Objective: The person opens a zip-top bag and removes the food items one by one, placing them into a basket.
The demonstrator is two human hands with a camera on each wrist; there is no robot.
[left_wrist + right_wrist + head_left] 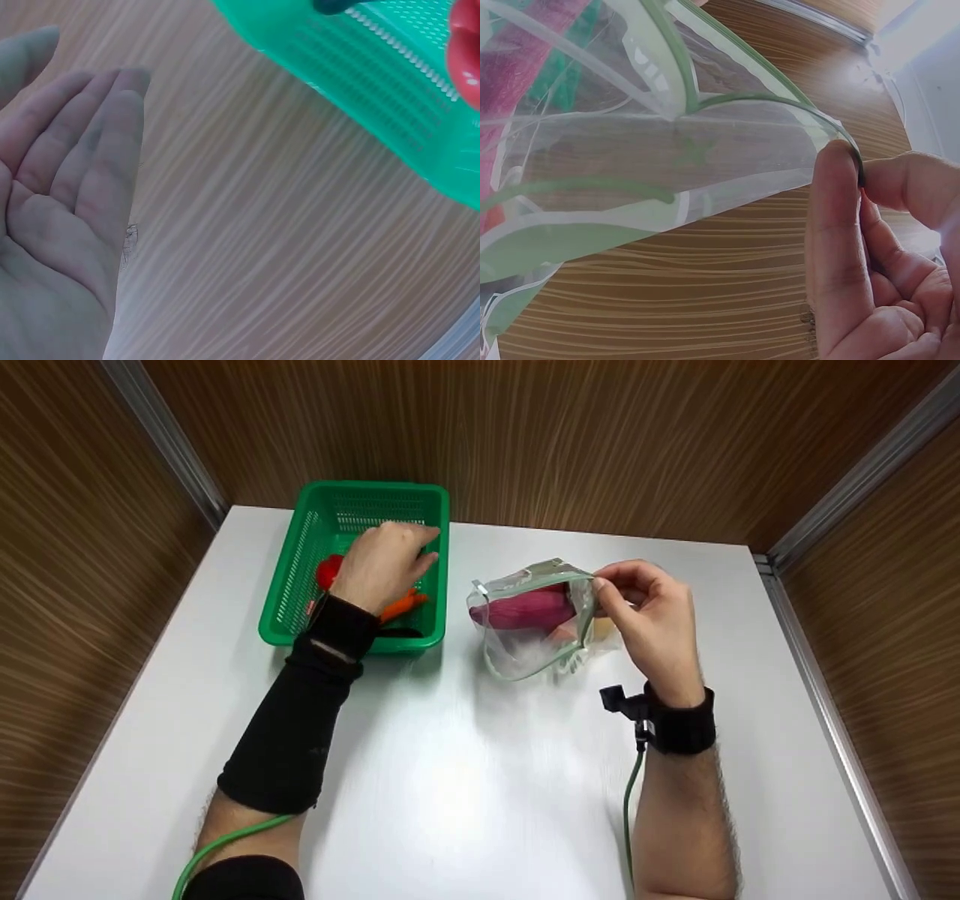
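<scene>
A clear zip bag with a green seal lies on the white table, its mouth held wide. Inside it is a purple sweet potato. My right hand pinches the bag's rim between thumb and forefinger, seen close in the right wrist view. My left hand hovers over the green basket with fingers straight and nothing in them; the left wrist view shows the bare palm. Under that hand lie a red item and an orange carrot.
Wood-grain walls close in the table on three sides, with metal corner strips. The basket stands at the back left, against the wall. A dark item lies at the basket's near end. Green cables run from both wrist bands.
</scene>
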